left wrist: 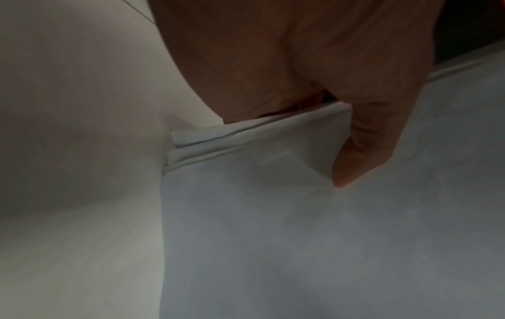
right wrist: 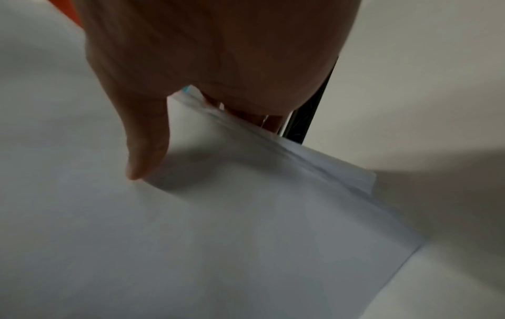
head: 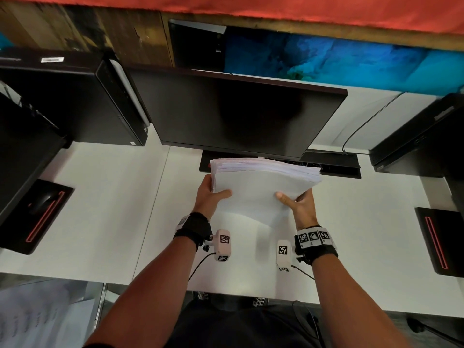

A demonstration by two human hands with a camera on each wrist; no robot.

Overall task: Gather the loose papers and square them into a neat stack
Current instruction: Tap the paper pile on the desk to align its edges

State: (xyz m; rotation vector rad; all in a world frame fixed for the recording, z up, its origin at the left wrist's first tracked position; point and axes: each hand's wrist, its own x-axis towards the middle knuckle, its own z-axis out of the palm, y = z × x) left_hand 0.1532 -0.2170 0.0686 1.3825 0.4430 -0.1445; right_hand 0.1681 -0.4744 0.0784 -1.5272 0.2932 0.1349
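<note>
A stack of white papers (head: 258, 187) stands tilted on its lower edge on the white desk (head: 113, 209), in front of the monitor. Its top edges are fanned and uneven. My left hand (head: 211, 194) grips the stack's left side, thumb on the front sheet, fingers behind. My right hand (head: 298, 202) grips the right side the same way. In the left wrist view the thumb presses the paper stack (left wrist: 273, 215) near its layered corner. The right wrist view shows the thumb on the front sheet (right wrist: 218, 226), with the sheet edges slightly offset.
A dark monitor (head: 246, 114) stands just behind the papers, its base (head: 326, 164) under them. Black computer cases (head: 75, 104) (head: 426, 141) flank it left and right. A mouse on a black pad (head: 42, 204) lies at the left, another pad (head: 439, 239) at the right.
</note>
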